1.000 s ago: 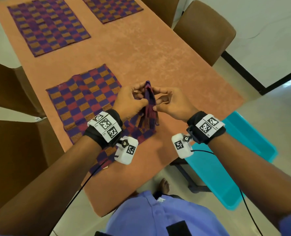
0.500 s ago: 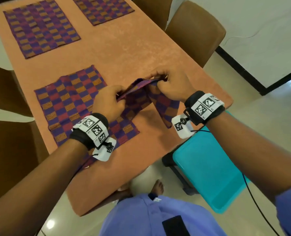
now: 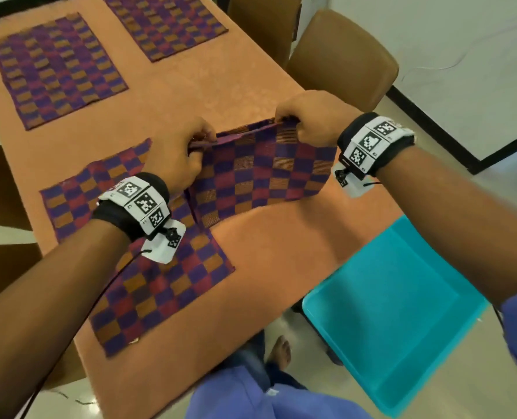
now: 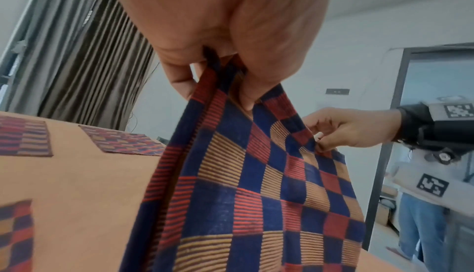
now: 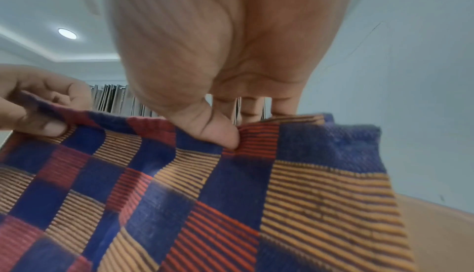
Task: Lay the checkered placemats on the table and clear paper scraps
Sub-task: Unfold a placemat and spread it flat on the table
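Observation:
I hold a checkered placemat in purple, red and orange, spread between both hands above the near right part of the orange table. My left hand pinches its upper left edge, and my right hand pinches its upper right corner. The cloth hangs down from that top edge, doubled over at the left. In the left wrist view the left hand grips the placemat; in the right wrist view the right hand's thumb presses on the placemat. No paper scraps show.
Three placemats lie flat: a near left one, a far left one and a far right one. A brown chair stands at the right, a teal seat below my right arm. More brown chairs line the left edge.
My hands have moved apart, the right one going right and away, and the folded placemat has opened from a narrow bundle into a wide hanging sheet.

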`<state>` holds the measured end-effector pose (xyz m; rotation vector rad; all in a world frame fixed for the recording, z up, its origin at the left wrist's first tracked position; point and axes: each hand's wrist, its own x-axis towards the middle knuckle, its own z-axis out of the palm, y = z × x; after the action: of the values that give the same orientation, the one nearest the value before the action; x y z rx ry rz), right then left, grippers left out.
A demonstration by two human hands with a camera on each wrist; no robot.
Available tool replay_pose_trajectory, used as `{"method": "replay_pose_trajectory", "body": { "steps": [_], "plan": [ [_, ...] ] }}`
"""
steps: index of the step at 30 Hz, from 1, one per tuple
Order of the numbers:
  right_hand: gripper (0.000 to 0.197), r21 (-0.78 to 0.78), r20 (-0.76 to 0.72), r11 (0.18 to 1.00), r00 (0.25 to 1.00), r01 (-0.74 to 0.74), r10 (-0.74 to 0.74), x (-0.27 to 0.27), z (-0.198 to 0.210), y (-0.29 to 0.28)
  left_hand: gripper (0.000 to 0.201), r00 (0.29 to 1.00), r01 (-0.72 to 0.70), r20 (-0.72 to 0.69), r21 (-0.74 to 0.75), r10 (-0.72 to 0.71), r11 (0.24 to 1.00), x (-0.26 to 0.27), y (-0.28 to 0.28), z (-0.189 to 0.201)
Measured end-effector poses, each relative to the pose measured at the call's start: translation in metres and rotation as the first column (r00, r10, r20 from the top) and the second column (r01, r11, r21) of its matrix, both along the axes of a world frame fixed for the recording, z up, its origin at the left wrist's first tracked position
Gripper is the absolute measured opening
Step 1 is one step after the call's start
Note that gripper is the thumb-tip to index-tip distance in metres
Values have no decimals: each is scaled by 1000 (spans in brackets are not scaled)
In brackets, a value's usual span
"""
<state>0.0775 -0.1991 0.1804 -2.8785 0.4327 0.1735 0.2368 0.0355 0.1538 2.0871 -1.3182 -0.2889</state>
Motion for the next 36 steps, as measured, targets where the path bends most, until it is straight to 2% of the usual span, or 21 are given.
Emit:
{"method": "replay_pose_trajectory", "body": {
  "steps": [5,8,12,14,16,18,20,21,23,25,27,29,31,33,36],
  "plan": [
    [35,-143,-4,990,1000,14,-15,66,-4,-54,51,996,-33,84,-27,36,999,58,-60,-7],
    [27,-204,121,978,993,30,-5,113,-5,-88,55,980,-56,189,-36,61,998,101,-96,1],
    [30,-343,280,937,960,71,30,162,-6,-120,53,923,-92,366,-94,120,991,148,-125,7],
    [31,-349,302,934,953,77,34,179,-11,-126,51,883,-122,449,-64,138,990,161,-131,-2],
    [30,-352,242,935,970,49,40,188,-30,-131,52,877,-138,470,38,104,990,168,-134,-28],
    [31,-348,132,938,990,3,46,191,-56,-135,64,909,-87,416,196,-2,977,166,-136,-60],
    [26,-352,38,936,999,-13,29,188,-86,-135,85,954,-22,284,388,-97,921,153,-136,-86],
    [26,-339,3,940,1000,-23,25,188,-104,-134,90,969,-19,225,467,-98,884,147,-135,-98],
    [34,-308,-48,951,999,-21,6,181,-138,-133,91,979,-49,192,534,-64,844,136,-133,-115],
    [37,-304,-41,953,999,9,-23,171,-161,-131,82,982,-56,180,548,-53,835,129,-133,-124],
    [35,-288,4,956,998,60,-61,161,-167,-128,62,981,-56,186,503,-45,862,126,-133,-127],
    [35,-281,82,956,995,83,-62,154,-155,-125,52,972,-59,231,431,-47,900,122,-131,-124],
    [31,-263,162,961,986,82,-40,144,-136,-123,50,964,-54,263,373,-50,926,116,-128,-118],
    [29,-308,133,950,991,44,-3,128,-118,-118,50,958,-41,281,341,-61,939,105,-122,-111],
    [52,-302,82,952,996,43,-18,96,-108,-115,48,950,42,282,318,-137,947,75,-112,-108]
  ]
}}
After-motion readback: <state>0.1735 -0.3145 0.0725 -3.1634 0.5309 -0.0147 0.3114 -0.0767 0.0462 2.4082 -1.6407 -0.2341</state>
